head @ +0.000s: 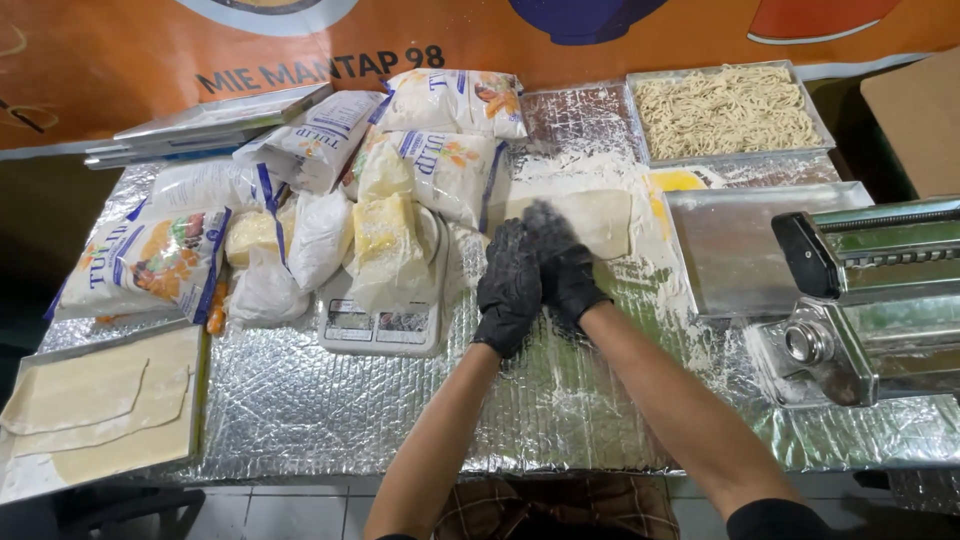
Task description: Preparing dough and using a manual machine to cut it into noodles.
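Both arms extended forward; black-gloved left hand (508, 285) and right hand (562, 262) pressed together, seemingly rubbing.

4 white flour bags (410, 150) back-left | orange banner (100, 60) behind | white scale (380, 325) centre

Both gloved hands, left hand (508, 285) and right hand (566, 268), press together beside the dough sheet (592, 217), right of the scale (382, 325).
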